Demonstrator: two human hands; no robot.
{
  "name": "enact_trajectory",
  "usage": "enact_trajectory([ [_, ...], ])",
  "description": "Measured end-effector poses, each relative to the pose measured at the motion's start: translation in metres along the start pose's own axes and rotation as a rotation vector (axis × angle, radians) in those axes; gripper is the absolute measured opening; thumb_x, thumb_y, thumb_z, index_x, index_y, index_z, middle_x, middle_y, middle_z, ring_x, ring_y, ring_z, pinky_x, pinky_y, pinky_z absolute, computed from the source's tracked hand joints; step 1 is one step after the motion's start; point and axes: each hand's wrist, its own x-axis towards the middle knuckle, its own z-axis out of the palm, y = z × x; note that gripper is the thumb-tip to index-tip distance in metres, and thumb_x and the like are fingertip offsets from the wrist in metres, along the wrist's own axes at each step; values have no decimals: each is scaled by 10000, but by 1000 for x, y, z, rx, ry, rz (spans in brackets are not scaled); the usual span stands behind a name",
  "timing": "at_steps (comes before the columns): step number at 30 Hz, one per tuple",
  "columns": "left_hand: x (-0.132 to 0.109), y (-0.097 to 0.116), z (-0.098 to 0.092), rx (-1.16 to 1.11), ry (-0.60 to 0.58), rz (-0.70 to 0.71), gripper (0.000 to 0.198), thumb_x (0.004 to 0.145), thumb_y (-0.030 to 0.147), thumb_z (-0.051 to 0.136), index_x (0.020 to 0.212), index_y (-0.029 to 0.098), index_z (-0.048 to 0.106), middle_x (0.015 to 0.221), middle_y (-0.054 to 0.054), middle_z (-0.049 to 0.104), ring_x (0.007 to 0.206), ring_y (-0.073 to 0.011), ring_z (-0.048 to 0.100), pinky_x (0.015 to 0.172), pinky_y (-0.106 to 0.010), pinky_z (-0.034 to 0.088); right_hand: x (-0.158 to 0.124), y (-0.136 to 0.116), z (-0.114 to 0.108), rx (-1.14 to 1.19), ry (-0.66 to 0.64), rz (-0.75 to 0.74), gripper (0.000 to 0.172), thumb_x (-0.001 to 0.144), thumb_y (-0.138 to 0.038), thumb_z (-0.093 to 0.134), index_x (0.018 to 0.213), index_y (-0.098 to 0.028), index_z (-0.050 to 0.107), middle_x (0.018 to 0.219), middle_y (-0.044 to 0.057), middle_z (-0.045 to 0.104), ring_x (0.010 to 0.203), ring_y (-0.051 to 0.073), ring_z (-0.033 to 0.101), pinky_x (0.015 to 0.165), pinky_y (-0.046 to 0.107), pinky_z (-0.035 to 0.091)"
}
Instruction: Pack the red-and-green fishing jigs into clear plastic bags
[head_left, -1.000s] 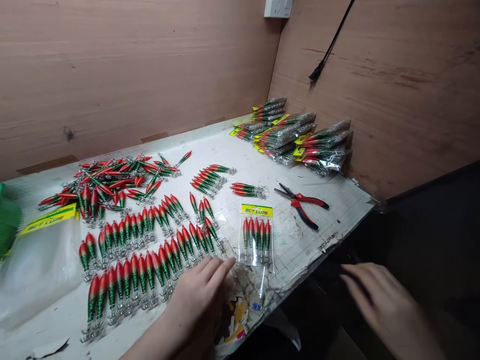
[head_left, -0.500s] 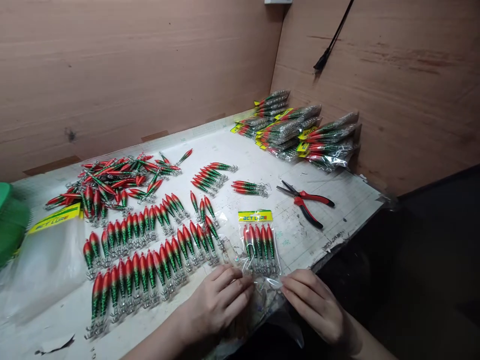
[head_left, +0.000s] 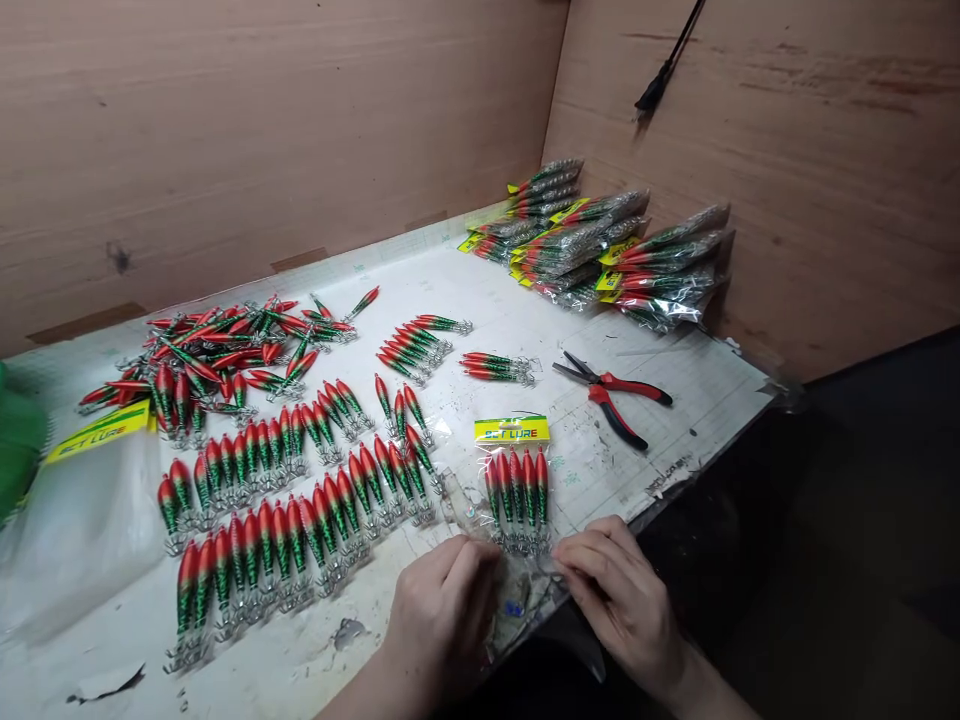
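A clear bag of red-and-green squid lures [head_left: 514, 480] with a yellow header card lies near the table's front edge. My left hand [head_left: 442, 610] and my right hand [head_left: 619, 595] both pinch the bag's open bottom end, fingers curled onto the plastic. Left of the bag, rows of loose lures [head_left: 292, 510] lie side by side with their hooks toward me. A tangled heap of lures [head_left: 217, 350] lies farther back on the left.
Red-handled pliers [head_left: 615, 395] lie right of the bag. Stacks of filled bags [head_left: 600, 255] sit in the back right corner. A pile of empty bags [head_left: 82, 500] lies at left beside a green thing [head_left: 15, 440]. Wooden walls [head_left: 300, 130] enclose the table; a black cable [head_left: 664, 65] hangs down.
My right hand came up from below the table edge to the bag's bottom end. My left hand slid right to grip the same end. The bag shifted slightly.
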Motion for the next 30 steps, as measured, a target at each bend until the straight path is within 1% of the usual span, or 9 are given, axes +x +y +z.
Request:
enact_trajectory([
  [4, 3, 4, 6, 185, 34, 58, 131, 897, 206, 473, 846, 209, 594, 715, -37, 631, 606, -143, 570, 584, -223, 414, 1, -7, 11, -68, 57, 151, 152, 875, -59, 502, 860, -204, 543, 694, -5, 579, 668, 144, 508, 641, 288, 402],
  [8, 11, 8, 11, 244, 110, -44, 187, 930, 232, 408, 795, 211, 537, 676, -1, 622, 574, -128, 570, 545, -209, 409, 1, -11, 19, -168, 122, 308, 114, 905, -164, 502, 807, -212, 534, 671, -29, 562, 637, 142, 517, 686, 303, 352],
  [14, 17, 9, 18, 292, 161, -164, 212, 905, 285, 436, 709, 215, 479, 614, 17, 597, 523, -130, 555, 521, -216, 389, 9, -14, 26, -248, 160, 439, 217, 911, -295, 496, 711, -211, 513, 645, -25, 563, 604, 146, 510, 687, 297, 330],
  [17, 20, 11, 19, 324, 157, -249, 225, 874, 281, 461, 660, 222, 424, 560, 30, 554, 492, -131, 529, 503, -218, 360, 15, -14, 27, -249, 151, 506, 261, 889, -312, 497, 650, -211, 477, 595, -30, 535, 554, 136, 483, 653, 287, 326],
  [20, 26, 18, 17, 409, 92, -336, 211, 859, 238, 462, 657, 225, 406, 555, 26, 545, 515, -147, 541, 514, -227, 343, 19, -12, 29, -247, 129, 563, 265, 859, -318, 499, 623, -212, 438, 553, -41, 505, 512, 127, 465, 632, 284, 317],
  [22, 30, 25, 16, 489, 42, -377, 191, 863, 200, 451, 676, 222, 421, 599, 7, 570, 577, -166, 573, 546, -236, 352, 20, -11, 29, -275, 104, 589, 263, 849, -327, 494, 624, -211, 421, 542, -49, 497, 501, 122, 464, 650, 293, 314],
  [25, 34, 37, 15, 615, -24, -425, 155, 887, 169, 411, 755, 202, 486, 795, -56, 627, 687, -192, 616, 573, -252, 365, 19, -9, 27, -271, 93, 615, 254, 854, -365, 484, 656, -213, 440, 571, -40, 521, 531, 135, 497, 665, 304, 324],
  [28, 36, 47, 13, 658, -37, -490, 187, 919, 191, 349, 944, 172, 534, 997, -109, 628, 735, -212, 647, 554, -268, 362, 18, -8, 25, -216, 88, 621, 271, 873, -435, 462, 721, -219, 525, 684, 2, 585, 633, 174, 550, 667, 316, 348],
  [30, 38, 50, 12, 611, -16, -498, 218, 920, 264, 386, 1062, 166, 519, 1002, -116, 642, 786, -238, 659, 582, -275, 378, 17, -8, 25, -229, 78, 641, 302, 858, -489, 478, 734, -228, 566, 740, 23, 602, 708, 209, 562, 688, 342, 356],
])
